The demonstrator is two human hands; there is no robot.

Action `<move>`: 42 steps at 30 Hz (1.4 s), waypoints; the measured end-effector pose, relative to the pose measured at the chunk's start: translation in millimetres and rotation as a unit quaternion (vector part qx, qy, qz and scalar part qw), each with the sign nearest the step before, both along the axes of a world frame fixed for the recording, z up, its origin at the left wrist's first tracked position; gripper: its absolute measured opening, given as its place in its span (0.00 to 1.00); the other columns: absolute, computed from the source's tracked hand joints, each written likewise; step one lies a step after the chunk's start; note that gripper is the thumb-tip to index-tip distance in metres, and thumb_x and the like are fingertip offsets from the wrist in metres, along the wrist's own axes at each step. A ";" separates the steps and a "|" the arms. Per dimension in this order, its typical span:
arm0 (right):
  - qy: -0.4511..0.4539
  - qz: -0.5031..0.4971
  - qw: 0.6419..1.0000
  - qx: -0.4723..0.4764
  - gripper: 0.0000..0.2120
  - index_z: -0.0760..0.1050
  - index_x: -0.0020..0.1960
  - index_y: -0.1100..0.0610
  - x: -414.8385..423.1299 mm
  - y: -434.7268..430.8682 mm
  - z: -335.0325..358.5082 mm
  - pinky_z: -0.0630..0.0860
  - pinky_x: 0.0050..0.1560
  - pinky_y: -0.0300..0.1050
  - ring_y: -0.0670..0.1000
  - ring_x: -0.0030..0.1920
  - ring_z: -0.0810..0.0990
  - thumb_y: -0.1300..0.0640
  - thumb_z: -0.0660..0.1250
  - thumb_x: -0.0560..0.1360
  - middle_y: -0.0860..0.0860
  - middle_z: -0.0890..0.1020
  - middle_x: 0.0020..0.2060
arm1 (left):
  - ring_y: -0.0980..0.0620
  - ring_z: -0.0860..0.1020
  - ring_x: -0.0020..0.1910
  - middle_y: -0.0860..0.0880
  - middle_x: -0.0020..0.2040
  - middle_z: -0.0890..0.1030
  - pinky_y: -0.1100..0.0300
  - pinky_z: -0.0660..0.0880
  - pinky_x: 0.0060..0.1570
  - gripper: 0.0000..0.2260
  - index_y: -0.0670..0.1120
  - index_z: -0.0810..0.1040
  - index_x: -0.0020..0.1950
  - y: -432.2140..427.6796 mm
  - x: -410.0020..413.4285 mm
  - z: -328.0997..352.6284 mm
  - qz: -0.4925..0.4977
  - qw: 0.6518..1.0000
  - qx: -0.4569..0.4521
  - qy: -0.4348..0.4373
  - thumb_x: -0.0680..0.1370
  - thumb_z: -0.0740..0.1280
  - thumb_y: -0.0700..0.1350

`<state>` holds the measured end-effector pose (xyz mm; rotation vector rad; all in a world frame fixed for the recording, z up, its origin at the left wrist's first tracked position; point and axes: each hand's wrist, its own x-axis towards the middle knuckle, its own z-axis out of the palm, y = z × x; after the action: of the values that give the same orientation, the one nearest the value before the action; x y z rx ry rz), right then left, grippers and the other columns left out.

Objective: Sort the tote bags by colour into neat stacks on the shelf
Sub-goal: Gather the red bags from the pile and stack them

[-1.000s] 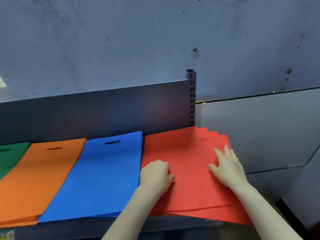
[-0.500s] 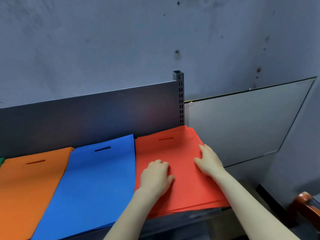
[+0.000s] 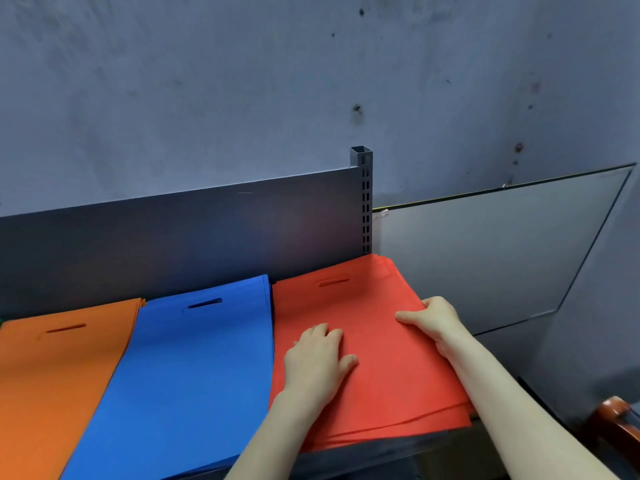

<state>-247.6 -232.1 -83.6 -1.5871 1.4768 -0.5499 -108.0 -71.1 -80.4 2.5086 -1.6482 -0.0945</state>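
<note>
While under left grip [image 3: 318, 359], red stack [image 3: 384, 386].

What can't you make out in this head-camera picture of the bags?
Head view:
Orange stack: cut off by the left and bottom edges.
Right hand: fingertips hidden beyond the edge of the red stack.
Brown object, bottom right: blurred, cut by the frame.
Bags per stack: too thin to count.

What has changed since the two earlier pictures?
The right hand slid from the top of the red stack to its right edge and grips it, thumb on top; the fanned-out bags have been pushed leftward, nearly into line. The left hand stays on the stack; blue stack and orange stack unchanged.
</note>
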 end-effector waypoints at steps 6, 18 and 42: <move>-0.003 0.012 0.994 -0.110 0.12 0.74 0.44 0.51 -6.4 -5.3 8.3 0.78 0.48 0.52 0.52 0.42 0.80 0.58 0.73 0.63 0.47 0.80 0.40 | 0.49 0.58 0.75 0.49 0.77 0.59 0.52 0.64 0.68 0.33 0.52 0.59 0.76 -5.2 14.3 2.4 0.033 0.997 -0.038 0.064 0.75 0.65 0.61; -0.301 0.061 0.950 -0.050 0.16 0.76 0.54 0.53 -37.1 -3.9 11.7 0.78 0.52 0.50 0.52 0.49 0.83 0.71 0.64 0.74 0.54 0.83 0.51 | 0.48 0.80 0.54 0.49 0.54 0.81 0.50 0.77 0.57 0.06 0.51 0.74 0.54 -18.6 37.4 13.2 0.161 0.747 -0.328 0.555 0.79 0.65 0.42; -0.297 0.004 0.916 -0.270 0.13 0.68 0.58 0.51 14.1 29.7 52.7 0.71 0.47 0.41 0.40 0.47 0.77 0.62 0.65 0.77 0.40 0.78 0.47 | 0.56 0.76 0.52 0.57 0.52 0.77 0.59 0.70 0.52 0.15 0.50 0.69 0.64 -14.8 46.3 49.4 0.113 0.760 -0.532 0.355 0.79 0.64 0.40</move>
<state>-233.5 -202.3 -30.9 -1.6141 0.8880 -1.3885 -61.7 -85.9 -31.1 1.4466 -0.7010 -0.0450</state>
